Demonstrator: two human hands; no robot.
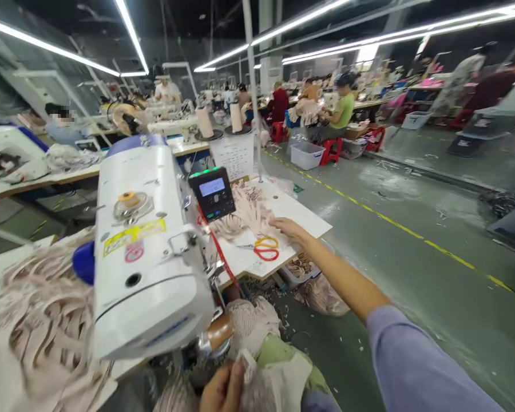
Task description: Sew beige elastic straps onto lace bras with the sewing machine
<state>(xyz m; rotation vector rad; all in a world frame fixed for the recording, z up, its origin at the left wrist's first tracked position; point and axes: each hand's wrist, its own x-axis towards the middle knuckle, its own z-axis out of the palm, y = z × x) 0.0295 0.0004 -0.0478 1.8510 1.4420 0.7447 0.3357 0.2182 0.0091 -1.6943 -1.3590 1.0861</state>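
Note:
Low in the head view, my left hand (224, 387) is closed, thumb against fingers, on a pale beige fabric strip (248, 366). That strip joins a bundle of beige fabric (278, 380) lying over my lap. My right hand (289, 228) stretches out over the white table (309, 214), fingers extended and nothing visible in them. Its fingertips are at the edge of a heap of beige straps (253, 209); whether they touch is unclear. Just below that hand lie scissors (266, 248) with orange and red handles. A white sewing machine (150, 246) stands to the left.
A control panel (213, 193) with a lit screen stands behind the machine. More beige strips (51, 320) cover the table on the left. A plastic bin (298, 272) sits under the table's right edge. Co-workers, one in a green shirt (345, 109), sit farther back.

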